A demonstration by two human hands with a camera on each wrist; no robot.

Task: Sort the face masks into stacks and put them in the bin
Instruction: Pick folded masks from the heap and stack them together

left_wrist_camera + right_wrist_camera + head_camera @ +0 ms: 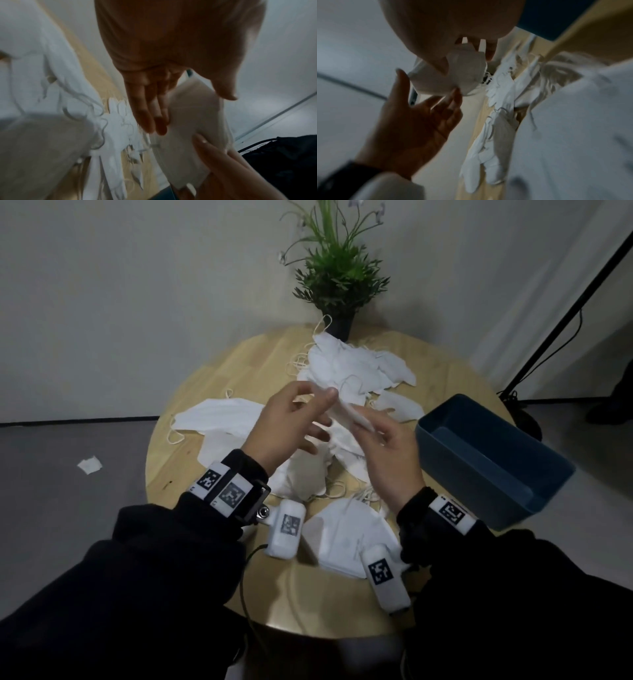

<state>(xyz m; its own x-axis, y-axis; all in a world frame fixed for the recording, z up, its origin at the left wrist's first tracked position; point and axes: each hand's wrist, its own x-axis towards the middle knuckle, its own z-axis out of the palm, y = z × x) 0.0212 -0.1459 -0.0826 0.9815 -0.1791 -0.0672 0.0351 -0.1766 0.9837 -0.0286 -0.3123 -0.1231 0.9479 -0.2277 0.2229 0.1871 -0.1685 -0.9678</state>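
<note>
A: Checking hands. Holding anything?

B: Right hand (pixel 387 453) pinching the held mask (pixel 346 412) between thumb and fingers, lifted over the table (pixel 212 378) centre. Left hand (pixel 291 422) spreading wide, fingers straight, only a fingertip or two touching the same mask at its 12 o'clock edge. Not gripping.

A: Describing the mask?

B: Looking white, folded flat, curved outline, thin ear loops trailing. Blurring in both wrist views, so no finer detail.

A: Counting things?

B: Counting one held mask, one bin (pixel 455 474), two hands. Seeing four groups of loose masks:
- far pile (pixel 352 368) lying jumbled at 12 o'clock, loops tangling
- flat masks (pixel 219 416) lying at 9 to 10 o'clock, overlapping
- middle heap (pixel 305 474) sitting crumpled under the hands
- near stack (pixel 342 532) lying at 6 o'clock, edges roughly lining up

Overlapping too much, so not giving a mask total.

A: Locating the bin?

B: Sitting at 3 o'clock, dark blue, rectangular, overhanging the table edge, tilting slightly. Showing nothing inside from the head view.

A: Spotting anything else?

B: Standing at 12 o'clock behind the far pile: one potted plant (pixel 339 268), one ear loop touching its pot. Lying on the floor past 9 o'clock: one white scrap (pixel 89 465).
</note>
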